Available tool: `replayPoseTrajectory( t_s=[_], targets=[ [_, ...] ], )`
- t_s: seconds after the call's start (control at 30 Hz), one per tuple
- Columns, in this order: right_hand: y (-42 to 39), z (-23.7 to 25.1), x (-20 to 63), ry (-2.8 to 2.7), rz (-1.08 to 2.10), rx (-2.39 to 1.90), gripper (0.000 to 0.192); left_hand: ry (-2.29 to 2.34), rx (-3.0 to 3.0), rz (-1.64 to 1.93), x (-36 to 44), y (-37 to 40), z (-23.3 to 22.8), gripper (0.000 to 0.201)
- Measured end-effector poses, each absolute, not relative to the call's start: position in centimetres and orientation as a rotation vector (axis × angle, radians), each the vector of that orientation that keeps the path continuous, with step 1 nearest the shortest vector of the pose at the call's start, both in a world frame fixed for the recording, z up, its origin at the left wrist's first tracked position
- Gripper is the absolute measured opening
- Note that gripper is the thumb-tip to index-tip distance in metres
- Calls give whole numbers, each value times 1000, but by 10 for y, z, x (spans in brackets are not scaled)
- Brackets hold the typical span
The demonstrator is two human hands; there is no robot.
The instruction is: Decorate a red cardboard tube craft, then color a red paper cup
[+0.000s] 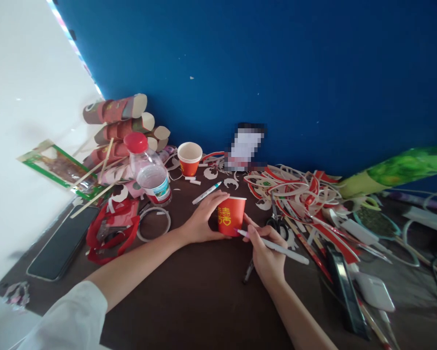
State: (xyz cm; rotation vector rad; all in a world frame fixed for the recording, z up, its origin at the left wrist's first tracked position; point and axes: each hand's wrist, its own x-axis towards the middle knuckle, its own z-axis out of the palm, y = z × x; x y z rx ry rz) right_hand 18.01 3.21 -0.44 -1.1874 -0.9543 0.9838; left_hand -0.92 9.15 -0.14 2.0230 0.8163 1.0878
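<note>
In the middle of the dark table stands a red paper cup [231, 217] with yellow characters on its side. My left hand [201, 218] is closed around the cup's left side. A white marker pen [282, 249] with a pinkish tip is gripped by my right hand [268, 255]; the tip is at the cup's lower right side. Whether it touches the cup I cannot tell. Behind my left hand lies another marker [207, 192] with a teal end. Partly hidden beside my right hand is a dark pen [248, 272].
A stack of paper cups [190, 158] stands behind, near a water bottle [151, 175] with a red cap. At left are a phone [63, 243] and a tape roll [154, 224]. Cut paper strips [295, 187], black-handled scissors [277, 226] and a white charger [374, 291] crowd the right.
</note>
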Motion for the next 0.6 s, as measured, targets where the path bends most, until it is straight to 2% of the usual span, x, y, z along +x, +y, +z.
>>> replayPoseTrajectory(
  t_s=[0.6],
  targets=[
    [32, -6, 182, -945, 1028, -1145, 35, 825, 2044, 1106, -9, 91, -1, 98]
  ],
)
